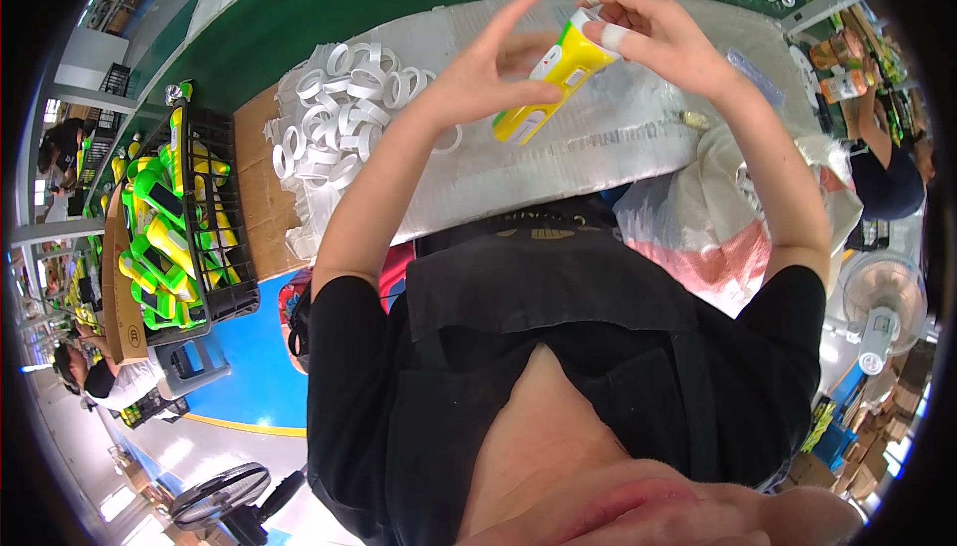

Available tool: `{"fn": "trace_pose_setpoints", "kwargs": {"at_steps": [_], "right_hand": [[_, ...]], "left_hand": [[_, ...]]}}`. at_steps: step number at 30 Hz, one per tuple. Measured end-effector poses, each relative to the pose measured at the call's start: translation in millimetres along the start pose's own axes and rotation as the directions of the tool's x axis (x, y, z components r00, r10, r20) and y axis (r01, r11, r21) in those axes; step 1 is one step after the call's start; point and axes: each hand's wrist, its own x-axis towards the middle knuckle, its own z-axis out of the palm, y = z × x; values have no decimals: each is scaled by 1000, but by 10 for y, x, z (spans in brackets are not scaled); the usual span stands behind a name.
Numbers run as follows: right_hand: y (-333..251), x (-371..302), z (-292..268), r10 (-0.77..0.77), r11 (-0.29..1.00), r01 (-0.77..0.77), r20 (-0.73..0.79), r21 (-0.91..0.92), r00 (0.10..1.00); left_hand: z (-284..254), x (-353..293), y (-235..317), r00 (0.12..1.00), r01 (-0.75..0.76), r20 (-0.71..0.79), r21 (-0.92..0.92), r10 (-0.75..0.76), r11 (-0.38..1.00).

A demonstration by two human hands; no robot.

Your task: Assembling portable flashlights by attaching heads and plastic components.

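Currently the right hand (666, 39) grips the white upper end of a tilted yellow-and-green device (569, 71) above the grey work surface (608, 152). Beside it the left hand (480, 77) spreads wide; whether its thumb touches the casing is hard to tell. White rings (336, 112) lie heaped further left.

A black, V-necked, short-sleeved fabric top (349, 376) under a black cloth apron (553, 282) with a tan printed emblem (551, 233); narrow white finger bands (612, 37) on the right hand (670, 39).
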Motion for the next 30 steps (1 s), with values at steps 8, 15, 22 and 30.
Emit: {"fn": "trace_pose_setpoints", "kwargs": {"at_steps": [8, 15, 22, 30], "right_hand": [[512, 406, 86, -59, 979, 31, -132, -202, 989], [1746, 1457, -187, 11, 998, -36, -426, -51, 905], [3368, 1707, -1663, 267, 771, -595, -733, -228, 626], [2260, 1801, -560, 502, 861, -508, -223, 29, 836]], "left_hand": [[-87, 309, 164, 957, 280, 25, 188, -289, 942], [-1021, 1340, -613, 981, 146, -194, 805, 23, 576], [-1863, 1869, -1114, 787, 598, -389, 670, -479, 439], [-1251, 1355, -950, 990, 53, -135, 662, 50, 748]]}}
